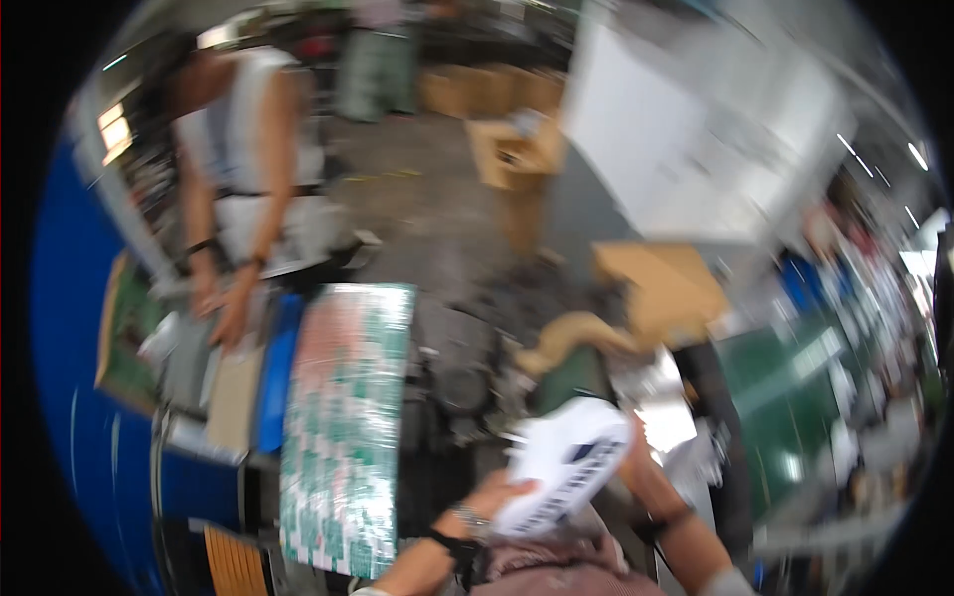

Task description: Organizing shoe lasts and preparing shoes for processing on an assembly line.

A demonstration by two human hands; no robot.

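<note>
Packet (568, 465) right of panel (346, 422)

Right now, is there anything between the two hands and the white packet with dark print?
Nothing visible. The left hand touches the white packet at its lower left edge, and the right hand is against its right side. The picture is blurred, so the finger grip cannot be told exactly.

Grey workshop floor (427, 214), cardboard boxes (512, 154)
</note>
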